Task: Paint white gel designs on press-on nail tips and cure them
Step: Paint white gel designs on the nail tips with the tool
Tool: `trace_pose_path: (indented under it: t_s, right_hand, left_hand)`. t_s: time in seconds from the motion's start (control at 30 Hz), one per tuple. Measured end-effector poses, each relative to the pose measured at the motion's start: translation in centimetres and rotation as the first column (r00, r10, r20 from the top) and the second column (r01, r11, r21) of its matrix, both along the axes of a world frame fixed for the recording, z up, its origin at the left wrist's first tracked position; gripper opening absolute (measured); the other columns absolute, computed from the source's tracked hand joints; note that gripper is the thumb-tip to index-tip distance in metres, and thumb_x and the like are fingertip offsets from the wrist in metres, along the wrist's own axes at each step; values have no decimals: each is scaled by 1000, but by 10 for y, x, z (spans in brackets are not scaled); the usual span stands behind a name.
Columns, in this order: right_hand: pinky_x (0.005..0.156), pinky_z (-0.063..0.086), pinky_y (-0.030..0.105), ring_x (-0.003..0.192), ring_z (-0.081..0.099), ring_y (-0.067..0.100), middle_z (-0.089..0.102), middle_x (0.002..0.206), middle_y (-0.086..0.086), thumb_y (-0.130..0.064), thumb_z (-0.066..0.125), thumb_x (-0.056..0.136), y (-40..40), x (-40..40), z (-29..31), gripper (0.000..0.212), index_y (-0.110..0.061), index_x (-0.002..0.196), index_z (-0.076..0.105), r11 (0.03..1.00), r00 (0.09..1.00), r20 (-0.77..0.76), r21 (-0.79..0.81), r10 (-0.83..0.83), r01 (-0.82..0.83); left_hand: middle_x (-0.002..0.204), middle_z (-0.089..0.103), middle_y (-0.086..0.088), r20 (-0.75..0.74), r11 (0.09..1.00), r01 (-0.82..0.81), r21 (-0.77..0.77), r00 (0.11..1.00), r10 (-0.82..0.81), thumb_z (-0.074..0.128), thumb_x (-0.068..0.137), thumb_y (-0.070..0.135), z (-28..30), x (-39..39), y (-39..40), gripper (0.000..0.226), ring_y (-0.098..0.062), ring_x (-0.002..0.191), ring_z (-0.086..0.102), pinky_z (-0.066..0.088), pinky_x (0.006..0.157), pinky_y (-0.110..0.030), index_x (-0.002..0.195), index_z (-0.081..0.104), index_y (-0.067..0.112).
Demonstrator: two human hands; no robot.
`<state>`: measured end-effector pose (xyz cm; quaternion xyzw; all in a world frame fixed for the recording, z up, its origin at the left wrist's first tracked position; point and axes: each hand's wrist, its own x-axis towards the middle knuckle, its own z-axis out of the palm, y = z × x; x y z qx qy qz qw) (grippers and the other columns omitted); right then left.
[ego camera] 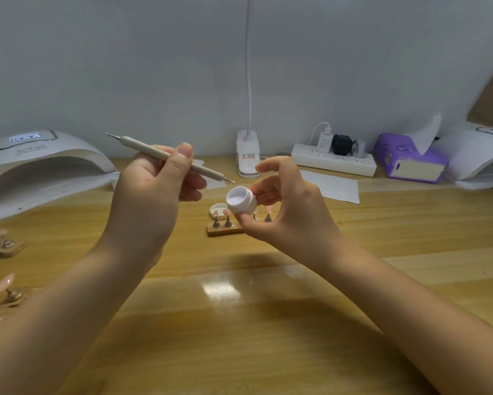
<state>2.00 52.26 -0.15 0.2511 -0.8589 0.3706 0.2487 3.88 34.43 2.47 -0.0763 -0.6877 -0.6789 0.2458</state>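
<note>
My left hand (151, 189) grips a grey double-ended dotting pen (151, 151), its right tip just above and left of a small white gel jar (241, 200). My right hand (285, 206) pinches that open jar between thumb and fingers, tilted toward the pen, white gel showing inside. Below the jar a small wooden holder (221, 230) on the table carries pink nail tips on metal stands, partly hidden by my right thumb. The jar's white lid (217, 210) lies just behind the holder.
A white curing lamp (40, 166) stands at the far left and another (481, 158) at the far right. More nail-tip holders (0, 292) lie at the left edge. A desk lamp base (248, 155), power strip (333, 161), purple tissue pack (407, 161) and paper sheet (333, 185) line the back.
</note>
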Motion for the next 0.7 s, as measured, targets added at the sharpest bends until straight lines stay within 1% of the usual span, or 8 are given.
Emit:
trace_pose_path:
  t_s: [0.1, 0.2, 0.33, 0.5, 0.6, 0.7]
  right_hand:
    - [79, 50, 11, 81, 60, 4, 65, 97, -5, -27, 84, 71, 0, 0, -1, 67, -14, 123, 44, 1000, 1000, -1, -1, 4, -4]
    - [78, 48, 7, 79, 59, 3, 63, 95, -7, -27, 84, 71, 0, -1, -1, 67, -14, 123, 44, 1000, 1000, -4, 2, 7, -7]
    - [79, 49, 10, 79, 59, 3, 65, 96, -5, -27, 84, 71, 0, -1, -2, 68, -14, 123, 43, 1000, 1000, -4, -5, 12, -12]
    - [79, 49, 10, 81, 60, 5, 66, 98, -2, -28, 84, 71, 0, -1, -2, 68, -14, 123, 44, 1000, 1000, -5, -3, 12, -12]
    - [79, 51, 13, 81, 61, 5, 66, 97, -3, -29, 84, 71, 1, -1, -2, 68, -14, 123, 43, 1000, 1000, -9, -5, 10, -10]
    - [78, 53, 18, 80, 60, 4, 65, 95, -6, -29, 84, 71, 1, -2, -3, 67, -15, 123, 43, 1000, 1000, -9, -8, 9, -9]
  left_hand:
    - [60, 64, 6, 97, 992, 23, 121, 995, -34, 54, 97, 33, -1, -4, -1, 23, -10, 60, 61, 50, 61, -25, 83, 61, 15]
    - [58, 62, 6, 142, 973, 61, 224, 985, -95, 54, 96, 34, -1, -5, 0, 25, -8, 56, 59, 50, 55, -22, 82, 59, 14]
    - [55, 58, 4, 193, 939, 97, 329, 967, -168, 57, 93, 37, 1, -5, -1, 27, -8, 49, 55, 49, 50, -21, 78, 57, 15]
    - [53, 55, 4, 261, 913, 87, 398, 944, -203, 61, 89, 42, 0, -6, -2, 31, -8, 44, 50, 48, 48, -21, 74, 55, 16]
    - [52, 54, 5, 279, 900, 86, 427, 934, -221, 63, 88, 43, 0, -7, -3, 31, -7, 43, 48, 47, 46, -21, 72, 55, 17]
    - [53, 54, 5, 277, 902, 87, 424, 935, -220, 64, 87, 44, -2, -9, -4, 32, -7, 43, 48, 47, 47, -21, 70, 57, 18]
